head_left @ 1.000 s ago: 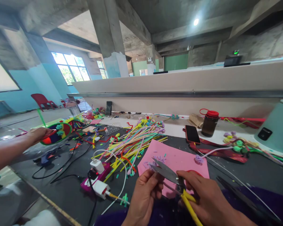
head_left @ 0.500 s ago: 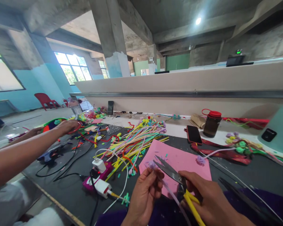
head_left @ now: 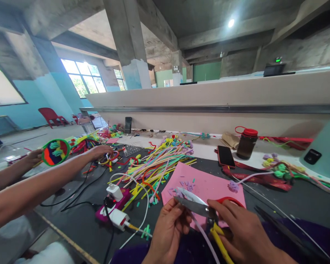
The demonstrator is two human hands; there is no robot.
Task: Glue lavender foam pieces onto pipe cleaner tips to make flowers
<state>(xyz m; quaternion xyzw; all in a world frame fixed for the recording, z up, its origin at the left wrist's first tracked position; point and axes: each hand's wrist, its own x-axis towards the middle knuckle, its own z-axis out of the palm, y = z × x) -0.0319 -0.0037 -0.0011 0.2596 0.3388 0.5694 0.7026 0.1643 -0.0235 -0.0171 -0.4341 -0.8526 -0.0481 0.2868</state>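
Observation:
My left hand (head_left: 172, 223) pinches a purple fuzzy stem (head_left: 205, 238) near its top, at the lower middle. In my right hand (head_left: 239, 227) are scissors (head_left: 195, 206) with one yellow and one red handle; their blades are parted and reach over the fingertips of my left hand. The stem's tip is mostly hidden by the blades and fingers. Beneath lies a pink sheet (head_left: 217, 183) with small purple and green snippets. A finished-looking purple fluffy piece (head_left: 233, 186) on a stem rests at the sheet's right edge.
A pile of colourful stems (head_left: 156, 165) lies behind the sheet. Left are a power strip (head_left: 121, 205) and cables. A phone (head_left: 226, 157), a red-capped bottle (head_left: 246, 145) and black scissors (head_left: 280, 227) are on the right. Another person's hands (head_left: 101, 151) work at left, one holding a round colourful object (head_left: 55, 152).
The scissors have turned in my right hand, blades now lower over my left fingertips, and the red handle shows. The other person's hands have moved apart, and the round object is raised upright.

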